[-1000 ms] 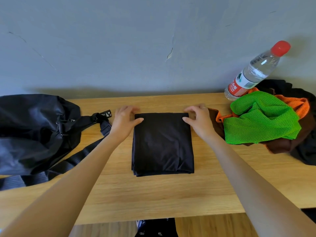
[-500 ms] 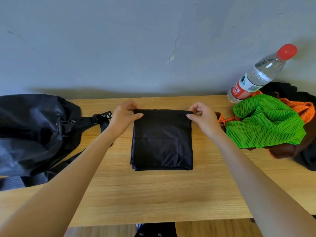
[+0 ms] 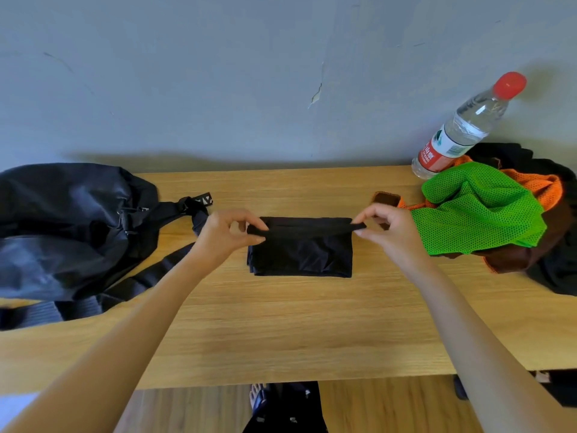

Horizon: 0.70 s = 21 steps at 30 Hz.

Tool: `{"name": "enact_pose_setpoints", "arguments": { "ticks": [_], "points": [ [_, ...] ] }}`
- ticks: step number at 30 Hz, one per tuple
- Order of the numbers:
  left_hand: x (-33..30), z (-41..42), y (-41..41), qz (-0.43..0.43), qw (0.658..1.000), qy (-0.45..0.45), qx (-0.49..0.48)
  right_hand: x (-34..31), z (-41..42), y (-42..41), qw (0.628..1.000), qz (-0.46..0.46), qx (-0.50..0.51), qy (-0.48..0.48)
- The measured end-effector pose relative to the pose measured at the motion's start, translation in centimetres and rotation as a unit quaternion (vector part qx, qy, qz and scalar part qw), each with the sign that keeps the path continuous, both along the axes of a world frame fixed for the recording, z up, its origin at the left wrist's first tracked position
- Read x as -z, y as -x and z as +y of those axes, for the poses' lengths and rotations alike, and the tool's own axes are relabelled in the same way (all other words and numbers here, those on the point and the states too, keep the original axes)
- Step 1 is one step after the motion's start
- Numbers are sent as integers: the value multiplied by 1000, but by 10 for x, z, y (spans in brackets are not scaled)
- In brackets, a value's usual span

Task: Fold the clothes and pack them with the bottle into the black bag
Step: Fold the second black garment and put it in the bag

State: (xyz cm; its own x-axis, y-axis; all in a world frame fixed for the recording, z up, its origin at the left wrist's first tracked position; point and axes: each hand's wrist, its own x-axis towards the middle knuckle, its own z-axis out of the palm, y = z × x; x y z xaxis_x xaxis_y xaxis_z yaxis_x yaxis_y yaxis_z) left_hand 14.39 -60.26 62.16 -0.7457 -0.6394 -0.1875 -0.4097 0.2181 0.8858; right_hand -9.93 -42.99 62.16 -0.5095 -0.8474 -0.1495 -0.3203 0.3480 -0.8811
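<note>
Here, black garment [image 3: 301, 250]: folded into a compact rectangle at the middle of the wooden table [image 3: 281, 332], its far edge lifted off the stack and doubled toward the person.
Left hand [image 3: 223, 234]: thumb and fingers pinch the garment's far-left corner, raised a little above the table.
Right hand [image 3: 390, 229]: thumb and forefinger pinch the far-right corner at the same height, other fingers curled.
Black bag [image 3: 71, 226]: lies on the table's left end, well apart from the garment, its strap [image 3: 162, 270] trailing toward the left forearm.
Clothes pile [image 3: 499, 214]: heaped on the right end, green mesh on top of orange, brown and black pieces.
Bottle [image 3: 465, 126]: clear with a red cap, behind the pile by the grey wall [image 3: 218, 73].
</note>
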Motion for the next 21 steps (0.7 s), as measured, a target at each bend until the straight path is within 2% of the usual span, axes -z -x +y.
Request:
{"name": "enact_pose_setpoints", "arguments": {
  "ticks": [9, 13, 15, 19, 21],
  "points": [
    [27, 33, -33, -53, 998, -29, 23, 26, 38, -26, 999, 16, -23, -47],
    [33, 38, -38, -67, 996, 19, 58, 34, 44, -36, 995, 62, -47, -65],
    [34, 38, -41, -69, 995, 11, 65, 34, 46, -38, 994, 67, -53, -75],
    [26, 37, -38, -56, 995, -65, -48, 25, 47, -38, 999, 10, 7, -49],
    [23, 34, -32, -40, 993, -19, -106, 25, 40, -37, 999, 13, 42, -4]
  ]
}}
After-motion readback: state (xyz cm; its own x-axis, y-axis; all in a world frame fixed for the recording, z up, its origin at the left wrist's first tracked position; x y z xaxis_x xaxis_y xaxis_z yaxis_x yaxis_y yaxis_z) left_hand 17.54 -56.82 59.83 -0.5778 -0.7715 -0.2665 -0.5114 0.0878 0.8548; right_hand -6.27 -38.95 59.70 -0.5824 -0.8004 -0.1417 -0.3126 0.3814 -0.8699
